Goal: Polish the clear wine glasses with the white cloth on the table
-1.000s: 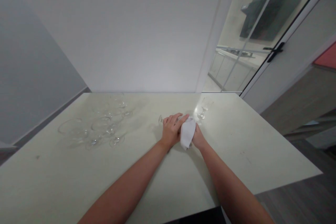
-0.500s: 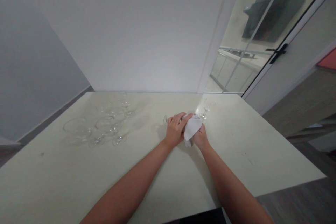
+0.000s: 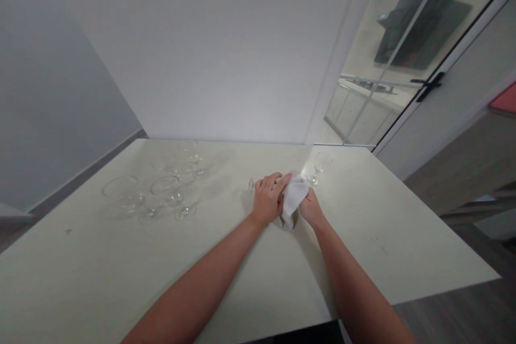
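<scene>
The left hand (image 3: 266,199) gripped a glass (image 3: 252,184), which jutted out leftward; the right hand (image 3: 311,207) clutched a white cloth (image 3: 294,195) between them.

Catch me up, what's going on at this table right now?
A person's left hand holds a clear glass sideways, its foot showing past the hand. The right hand holds a white cloth at the other end, which is hidden. A group of clear glasses stands on the table to the left; another stemmed glass stands just beyond the right hand.
</scene>
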